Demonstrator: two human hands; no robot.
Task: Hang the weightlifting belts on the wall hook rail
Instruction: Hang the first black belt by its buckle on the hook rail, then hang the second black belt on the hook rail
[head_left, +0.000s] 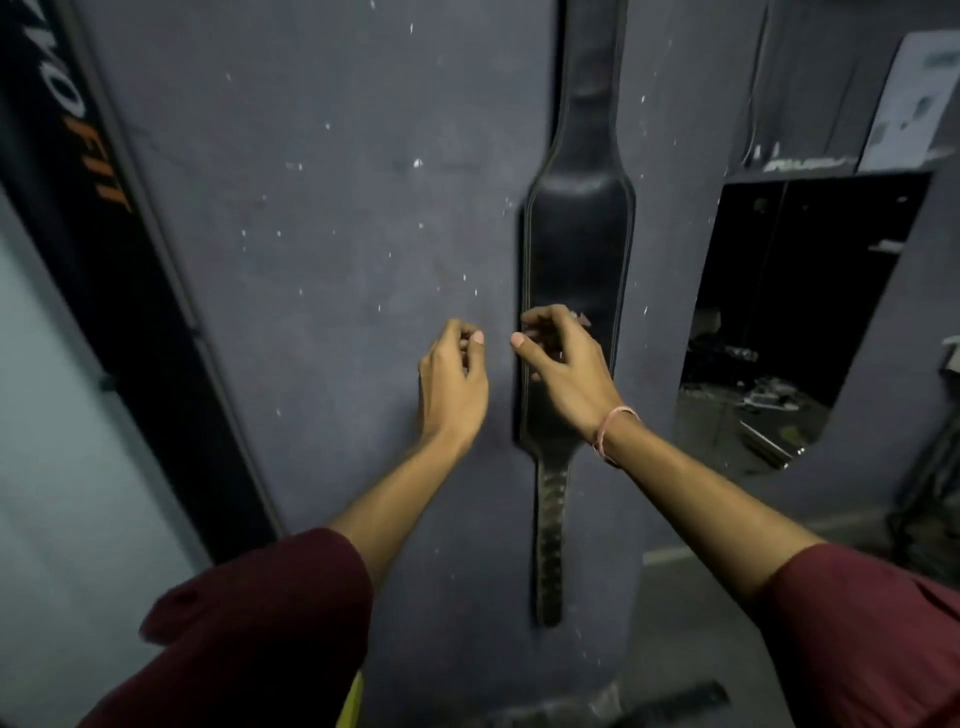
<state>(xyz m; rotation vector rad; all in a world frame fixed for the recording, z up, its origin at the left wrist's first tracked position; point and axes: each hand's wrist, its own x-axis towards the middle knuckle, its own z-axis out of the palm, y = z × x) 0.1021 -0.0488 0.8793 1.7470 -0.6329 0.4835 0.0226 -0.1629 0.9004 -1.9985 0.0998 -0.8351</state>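
A black weightlifting belt (576, 249) hangs flat against the grey wall (322, 218) at centre frame, its long axis vertical, its top running out of the upper edge so the hook rail is unseen. The right hand (563, 364) overlaps its wide middle, fingers (540, 318) loosely curled, grasping nothing I can make out. The left hand (452, 384) hovers just left of it, half-curled and empty, the farther of the two.

Dim, grainy wide-angle view, edges bowed and blurred, brighter at left.

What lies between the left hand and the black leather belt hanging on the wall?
Only bare grey wall: in the head view, nothing sits between the left hand and the black leather weightlifting belt.
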